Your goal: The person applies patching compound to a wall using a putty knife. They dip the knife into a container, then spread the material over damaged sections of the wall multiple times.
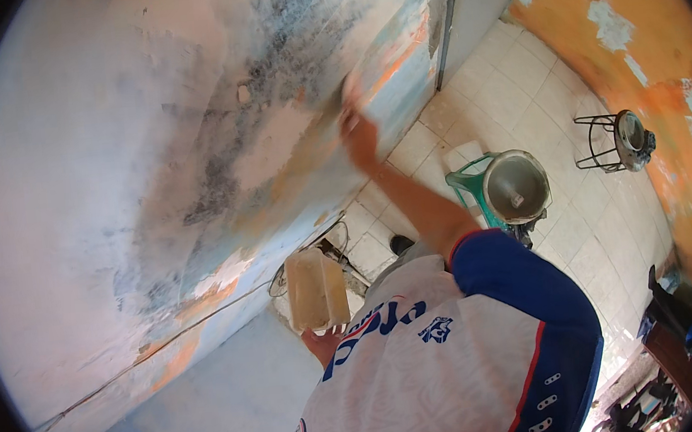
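Note:
My right hand [360, 138] is raised to the patchy wall [184, 90], its arm stretched out ahead. Motion smears its fingers; they look closed around a thin, flat thing pressed to the wall, too blurred to name. Lower down, my left hand [323, 345] grips the near end of a beige rectangular plastic tub [317, 289], close to my body. The wall surface is a mix of white, pale blue, dark grey stains and orange patches.
A green stool [467, 179] bears a round basin [516, 187] holding grey material. Farther right stands a black metal stool [597, 142] with a bucket [631, 132] on it. A cable [159, 346] runs along the wall. A grey door [480, 3] and an orange wall [662, 36] lie beyond the tiled floor [492, 89].

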Available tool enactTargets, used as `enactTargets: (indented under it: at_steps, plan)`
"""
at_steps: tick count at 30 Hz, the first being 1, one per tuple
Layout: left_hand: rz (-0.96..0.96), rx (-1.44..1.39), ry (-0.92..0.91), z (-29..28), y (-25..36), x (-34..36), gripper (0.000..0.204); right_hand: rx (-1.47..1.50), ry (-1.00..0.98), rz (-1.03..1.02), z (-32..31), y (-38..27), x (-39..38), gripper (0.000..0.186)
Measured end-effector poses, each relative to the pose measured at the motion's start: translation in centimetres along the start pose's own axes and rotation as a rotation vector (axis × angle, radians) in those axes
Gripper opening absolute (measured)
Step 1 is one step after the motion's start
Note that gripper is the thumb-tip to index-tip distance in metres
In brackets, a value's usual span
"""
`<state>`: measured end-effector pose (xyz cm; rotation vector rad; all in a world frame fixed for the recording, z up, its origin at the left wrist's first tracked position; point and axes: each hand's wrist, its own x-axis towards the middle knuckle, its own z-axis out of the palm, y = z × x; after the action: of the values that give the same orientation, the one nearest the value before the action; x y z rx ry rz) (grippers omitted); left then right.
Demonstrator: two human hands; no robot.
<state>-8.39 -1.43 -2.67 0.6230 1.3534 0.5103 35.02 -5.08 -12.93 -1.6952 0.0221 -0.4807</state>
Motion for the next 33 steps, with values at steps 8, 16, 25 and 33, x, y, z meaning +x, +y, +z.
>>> enactTargets:
  at_steps: [8, 16, 25, 33]
  plan:
    - [-0.113, 0.010, -0.121, -4.1, 1.9, 1.4, 0.081, -0.378, -0.125, -0.185, -2.3, 0.4, -10.2, 0.018]
    - [-0.162, 0.104, -0.198, -10.1, 2.2, 3.2, 0.077, -0.029, 0.074, 0.063, 4.4, 0.9, -1.4, 0.049]
    - [-0.102, -0.010, -0.019, -14.0, 1.6, 3.2, 0.072, -0.046, -0.398, 0.040, -0.4, -1.2, -15.8, 0.059]
    - [-0.203, -0.125, -0.171, -15.4, 1.7, 5.6, 0.074, -0.277, 0.006, -0.009, 1.9, 6.9, 0.2, 0.017]
